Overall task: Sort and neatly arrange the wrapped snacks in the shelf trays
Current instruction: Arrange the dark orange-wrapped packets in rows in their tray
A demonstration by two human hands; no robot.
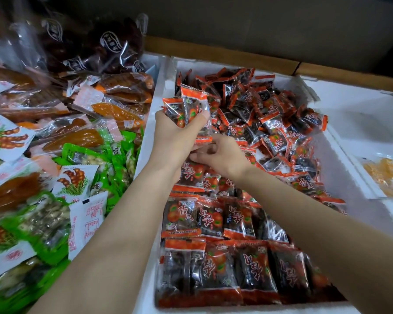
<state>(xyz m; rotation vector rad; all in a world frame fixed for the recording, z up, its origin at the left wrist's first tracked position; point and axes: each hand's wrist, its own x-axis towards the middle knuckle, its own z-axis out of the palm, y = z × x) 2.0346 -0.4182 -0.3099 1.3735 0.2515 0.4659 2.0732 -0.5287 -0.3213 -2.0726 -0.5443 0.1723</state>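
Okay, head view: left hand (179,134) clamps a bundle of red packets (187,107), long axes upright, over the white tray (156,94). Right hand (220,155) sits just beneath, fingers curled at the bundle's lower ends; can't tell if they're gripping. Laid rows (213,218) are nearer me.

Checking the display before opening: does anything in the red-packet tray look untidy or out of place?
Yes. The near rows lie flat and aligned, but the far packets form a jumbled heap, tilted every way. The left hand grips a bunch above it.
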